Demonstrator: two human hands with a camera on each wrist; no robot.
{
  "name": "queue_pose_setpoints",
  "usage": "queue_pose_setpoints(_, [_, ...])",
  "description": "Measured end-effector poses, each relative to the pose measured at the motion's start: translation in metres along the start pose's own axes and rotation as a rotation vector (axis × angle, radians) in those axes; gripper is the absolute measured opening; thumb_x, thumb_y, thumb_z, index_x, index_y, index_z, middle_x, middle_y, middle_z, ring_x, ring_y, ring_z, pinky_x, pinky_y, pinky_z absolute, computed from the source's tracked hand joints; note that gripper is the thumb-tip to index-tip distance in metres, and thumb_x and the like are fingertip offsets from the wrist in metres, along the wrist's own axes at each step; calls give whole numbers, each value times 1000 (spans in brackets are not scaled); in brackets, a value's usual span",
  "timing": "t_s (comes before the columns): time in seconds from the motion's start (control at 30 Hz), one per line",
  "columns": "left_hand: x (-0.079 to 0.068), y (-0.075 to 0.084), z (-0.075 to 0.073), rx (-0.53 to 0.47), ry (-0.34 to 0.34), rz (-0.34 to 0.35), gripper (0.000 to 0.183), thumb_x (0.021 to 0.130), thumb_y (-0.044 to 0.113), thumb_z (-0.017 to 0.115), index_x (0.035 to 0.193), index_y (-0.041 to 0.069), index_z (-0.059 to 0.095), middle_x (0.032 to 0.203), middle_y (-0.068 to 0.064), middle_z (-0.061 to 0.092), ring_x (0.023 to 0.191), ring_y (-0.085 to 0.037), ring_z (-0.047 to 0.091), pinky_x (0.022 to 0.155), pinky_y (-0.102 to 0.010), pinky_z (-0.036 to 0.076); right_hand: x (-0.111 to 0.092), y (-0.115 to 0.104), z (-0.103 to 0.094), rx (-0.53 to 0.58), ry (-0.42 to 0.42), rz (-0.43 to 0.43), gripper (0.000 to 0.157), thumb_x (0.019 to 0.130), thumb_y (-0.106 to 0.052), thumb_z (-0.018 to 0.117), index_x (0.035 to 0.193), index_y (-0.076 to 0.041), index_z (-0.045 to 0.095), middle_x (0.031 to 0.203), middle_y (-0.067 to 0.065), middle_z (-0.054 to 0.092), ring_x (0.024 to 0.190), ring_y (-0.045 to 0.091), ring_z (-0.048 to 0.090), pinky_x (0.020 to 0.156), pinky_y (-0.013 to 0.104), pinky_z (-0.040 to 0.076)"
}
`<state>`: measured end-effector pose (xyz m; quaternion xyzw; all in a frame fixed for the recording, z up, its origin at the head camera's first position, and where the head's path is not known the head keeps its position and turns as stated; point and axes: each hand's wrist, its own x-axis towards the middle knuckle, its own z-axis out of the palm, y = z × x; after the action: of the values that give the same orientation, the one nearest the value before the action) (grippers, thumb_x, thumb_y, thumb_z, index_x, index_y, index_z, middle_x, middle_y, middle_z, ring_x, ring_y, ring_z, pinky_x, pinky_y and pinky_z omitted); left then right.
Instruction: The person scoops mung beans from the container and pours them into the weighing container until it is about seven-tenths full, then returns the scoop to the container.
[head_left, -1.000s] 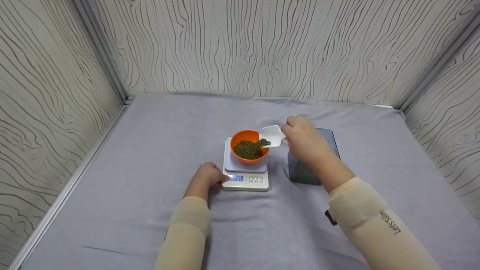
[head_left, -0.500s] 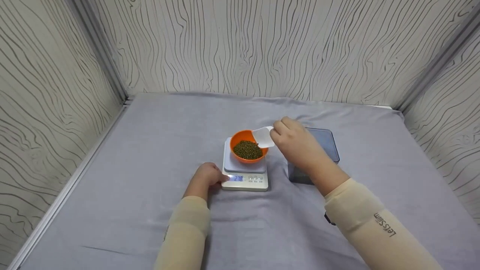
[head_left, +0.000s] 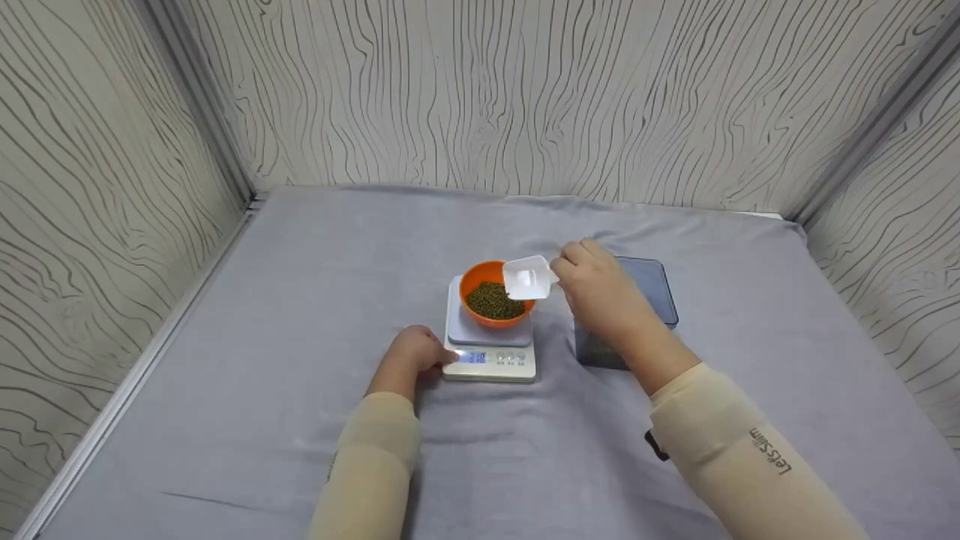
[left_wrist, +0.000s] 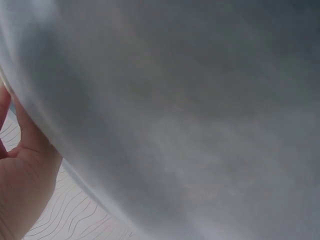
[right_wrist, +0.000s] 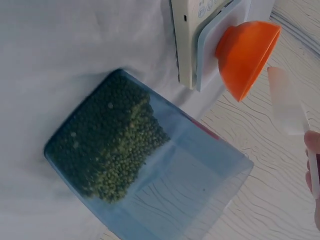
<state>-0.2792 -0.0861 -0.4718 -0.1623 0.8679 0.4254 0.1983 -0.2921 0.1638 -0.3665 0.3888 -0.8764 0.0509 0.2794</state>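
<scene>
An orange bowl [head_left: 496, 322] partly filled with green mung beans [head_left: 493, 301] stands on the platform of a white kitchen scale [head_left: 491, 369]. My left hand [head_left: 417, 349] holds the scale at its left front corner, thumb on top beside the lit display. In the left wrist view that hand [left_wrist: 27, 175] shows only in part at the left edge. My right hand [head_left: 600, 289] grips the handle of a white plastic scoop [head_left: 527, 279]. The scoop, with no beans showing in it, is over the bowl's right rim; in the right wrist view the scoop [right_wrist: 287, 102] is apart from the bowl [right_wrist: 245, 57].
Right of the scale stands a clear bluish container [head_left: 651, 289], partly hidden by my right forearm. Mung beans [right_wrist: 117, 145] lie in its bottom in the right wrist view. A grey cloth [head_left: 337, 255] covers the table, with patterned walls [head_left: 450, 97] behind and at both sides.
Beans were sliding from the scoop into the bowl; now the scoop looks bare inside. It moved left over the bowl and turned its hollow upward. The display digits changed. My left hand stayed put.
</scene>
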Motion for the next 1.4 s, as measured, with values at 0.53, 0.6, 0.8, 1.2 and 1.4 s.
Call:
queue_pose_setpoints(0.53, [-1,0,1,-10,2,-17,24,75,21,75,80,7,56,69,-3,54,64,-15,50,56,-27,41,-17,3,5,382,86,429,19,73,1,72,92,2,67,89,13,60,86,30,52,78,42,41])
queue_pose_setpoints(0.6, [-2,0,0,-13,2,-17,24,75,21,75,80,7,56,69,-3,54,64,-16,50,56,-27,41,-18,5,3,440,82,510,19,75,-1,71,94,2,67,92,14,61,88,29,53,79,41,42])
queue_pose_setpoints(0.8, [-2,1,0,-27,-6,-20,24,75,21,75,80,7,56,70,-4,54,65,-16,50,56,-27,40,-21,12,-6,595,42,737,21,81,-7,68,101,1,66,100,14,60,94,22,55,82,29,46])
queue_pose_setpoints(1.2, [-1,-1,0,-5,-8,18,23,76,20,74,80,6,57,69,-3,53,64,-15,50,57,-26,41,-28,24,-27,710,89,867,27,85,-16,65,106,1,63,98,12,60,81,9,51,68,13,43])
queue_pose_setpoints(1.4, [-1,0,0,-28,-14,-7,23,76,20,74,81,7,56,70,-4,54,64,-16,51,56,-27,41,-36,32,-37,624,57,879,26,86,-17,64,107,-1,63,99,10,61,84,13,52,67,13,42])
